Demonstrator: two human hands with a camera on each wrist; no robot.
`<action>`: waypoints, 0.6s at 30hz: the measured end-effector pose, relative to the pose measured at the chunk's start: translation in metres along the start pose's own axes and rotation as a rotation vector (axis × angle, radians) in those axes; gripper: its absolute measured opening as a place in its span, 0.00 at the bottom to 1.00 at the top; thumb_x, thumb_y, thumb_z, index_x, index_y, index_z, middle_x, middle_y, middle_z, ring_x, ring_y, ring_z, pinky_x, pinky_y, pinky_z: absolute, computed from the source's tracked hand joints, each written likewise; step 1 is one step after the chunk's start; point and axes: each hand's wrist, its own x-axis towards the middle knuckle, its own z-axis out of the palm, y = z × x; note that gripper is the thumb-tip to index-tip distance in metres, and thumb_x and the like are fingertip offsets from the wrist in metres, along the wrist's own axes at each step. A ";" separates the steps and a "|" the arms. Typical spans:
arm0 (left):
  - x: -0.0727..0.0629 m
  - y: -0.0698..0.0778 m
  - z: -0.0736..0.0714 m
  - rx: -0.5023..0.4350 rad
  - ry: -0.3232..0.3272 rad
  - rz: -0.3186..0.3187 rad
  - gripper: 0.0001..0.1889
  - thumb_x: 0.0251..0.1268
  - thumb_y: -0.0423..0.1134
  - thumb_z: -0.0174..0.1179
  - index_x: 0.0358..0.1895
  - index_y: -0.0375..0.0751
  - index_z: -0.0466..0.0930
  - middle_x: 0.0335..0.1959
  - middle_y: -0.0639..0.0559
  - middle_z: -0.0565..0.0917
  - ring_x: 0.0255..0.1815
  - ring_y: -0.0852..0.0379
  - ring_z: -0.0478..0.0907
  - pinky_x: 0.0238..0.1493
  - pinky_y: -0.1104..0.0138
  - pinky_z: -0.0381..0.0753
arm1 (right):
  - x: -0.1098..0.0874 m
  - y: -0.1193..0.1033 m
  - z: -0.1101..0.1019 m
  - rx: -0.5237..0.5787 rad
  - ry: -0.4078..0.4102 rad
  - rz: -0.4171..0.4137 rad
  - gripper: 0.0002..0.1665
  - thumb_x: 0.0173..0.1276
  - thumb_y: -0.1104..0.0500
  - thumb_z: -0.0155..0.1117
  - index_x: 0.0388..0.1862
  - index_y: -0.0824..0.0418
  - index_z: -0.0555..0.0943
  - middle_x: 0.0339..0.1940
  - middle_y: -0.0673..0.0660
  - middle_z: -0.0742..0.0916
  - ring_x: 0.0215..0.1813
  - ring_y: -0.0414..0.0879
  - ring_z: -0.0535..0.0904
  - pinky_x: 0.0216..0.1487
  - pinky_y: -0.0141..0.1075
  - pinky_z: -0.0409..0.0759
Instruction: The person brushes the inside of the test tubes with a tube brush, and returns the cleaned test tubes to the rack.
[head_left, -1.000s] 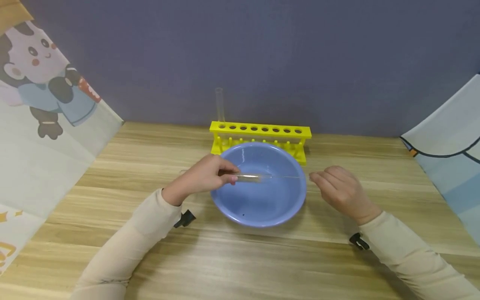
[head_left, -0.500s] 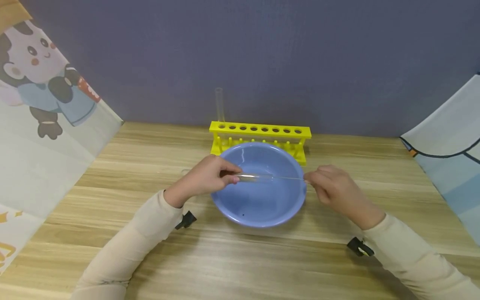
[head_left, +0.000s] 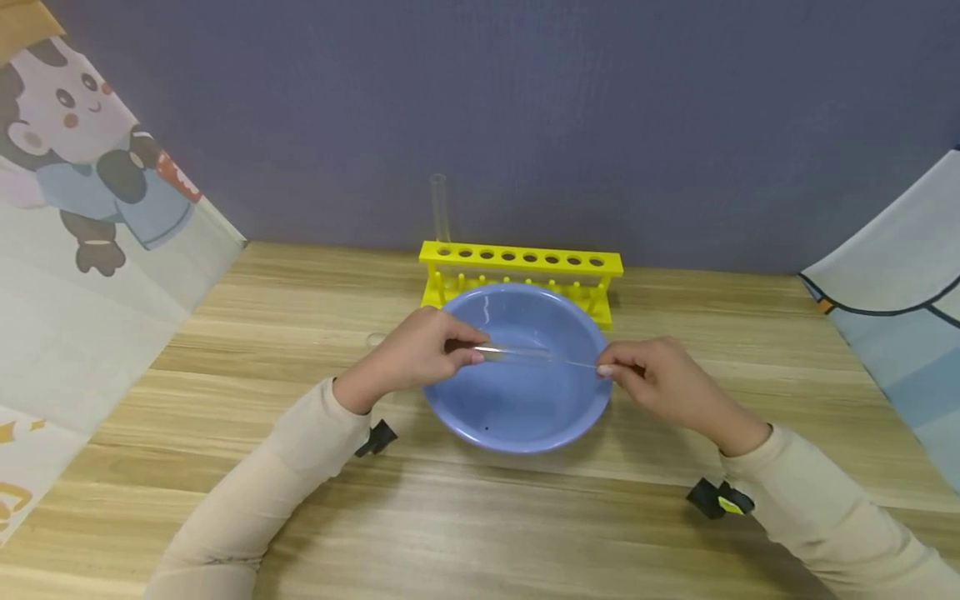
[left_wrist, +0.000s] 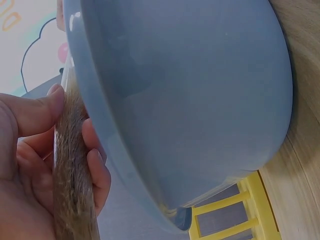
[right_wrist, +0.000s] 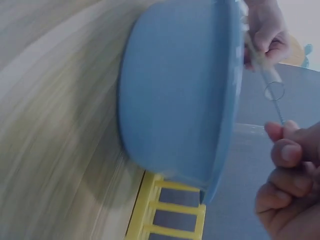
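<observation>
My left hand grips a clear glass test tube lying nearly level above the blue basin. Brown bristles of a test tube brush fill the tube in the left wrist view, along the stretch inside my fingers. Out of the tube's right end runs the brush's thin twisted wire handle. Finger and thumb of my right hand pinch that wire by the basin's right rim. The tube's rounded other end peeks out behind my left wrist.
Behind the basin stands a yellow test tube rack, partly hidden by it. One upright clear test tube sits in its leftmost hole. A dark grey wall closes off the back of the wooden table.
My right hand has moved left to the basin's rim, and less wire shows between it and the tube. The left hand has shifted slightly right with the tube.
</observation>
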 end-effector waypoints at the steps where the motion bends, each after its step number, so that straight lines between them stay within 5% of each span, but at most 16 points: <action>1: 0.000 0.000 0.000 0.001 0.004 0.002 0.11 0.61 0.35 0.62 0.47 0.40 0.85 0.24 0.55 0.83 0.16 0.63 0.65 0.21 0.71 0.65 | 0.001 -0.001 -0.001 0.036 -0.023 0.042 0.07 0.61 0.69 0.64 0.28 0.57 0.82 0.15 0.40 0.68 0.16 0.31 0.58 0.15 0.27 0.60; 9: 0.004 -0.002 0.005 0.034 0.023 0.048 0.10 0.61 0.35 0.63 0.45 0.42 0.86 0.30 0.56 0.86 0.17 0.65 0.67 0.23 0.71 0.67 | 0.008 -0.002 -0.007 0.343 -0.239 0.291 0.09 0.68 0.66 0.57 0.29 0.65 0.81 0.11 0.47 0.70 0.14 0.37 0.61 0.15 0.31 0.58; 18: 0.005 0.002 0.005 0.039 0.021 0.060 0.12 0.58 0.35 0.65 0.46 0.40 0.86 0.37 0.53 0.87 0.25 0.66 0.75 0.29 0.71 0.75 | 0.015 0.003 -0.003 0.656 -0.407 0.391 0.14 0.69 0.67 0.53 0.32 0.81 0.75 0.12 0.46 0.72 0.16 0.38 0.63 0.17 0.34 0.57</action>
